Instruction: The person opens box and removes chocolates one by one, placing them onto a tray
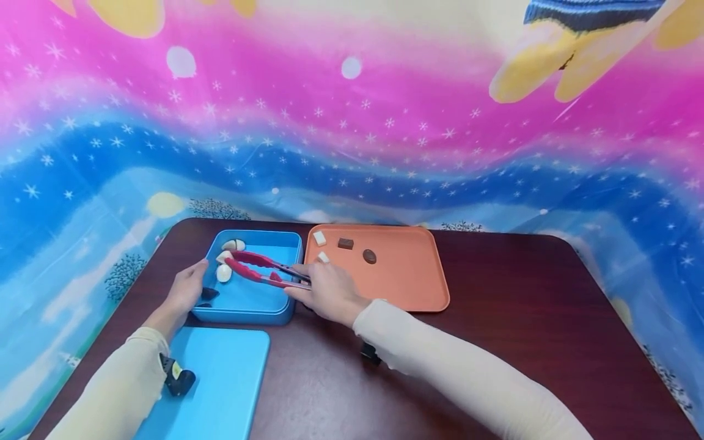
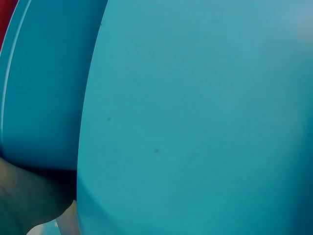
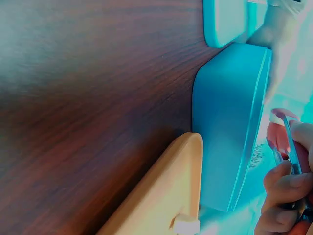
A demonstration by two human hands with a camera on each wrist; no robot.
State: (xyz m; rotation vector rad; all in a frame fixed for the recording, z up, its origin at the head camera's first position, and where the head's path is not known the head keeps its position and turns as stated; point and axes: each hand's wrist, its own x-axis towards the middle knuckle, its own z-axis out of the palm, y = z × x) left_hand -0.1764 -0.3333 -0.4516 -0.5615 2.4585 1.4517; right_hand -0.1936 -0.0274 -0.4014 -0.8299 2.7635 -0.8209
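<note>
So, white piece [image 1: 223, 257] sits at the tips of the red tongs [image 1: 245, 271] over the blue box [image 1: 242, 315], likely mid-placement. Right hand [image 1: 329, 290] grips tongs; left hand [image 1: 187, 284] at box wall, grip unclear. Next probably needs gentle release.

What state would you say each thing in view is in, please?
Blue box: open, upright, with white pieces and dark pieces inside.
Blue lid: off the box, lying flat.
Orange tray: uncovered, flat, holding two white blocks and two brown pieces.
Tongs: gripped by the right hand; tips at a white piece, clamping unclear.
Left hand: against the box's left side.
</note>
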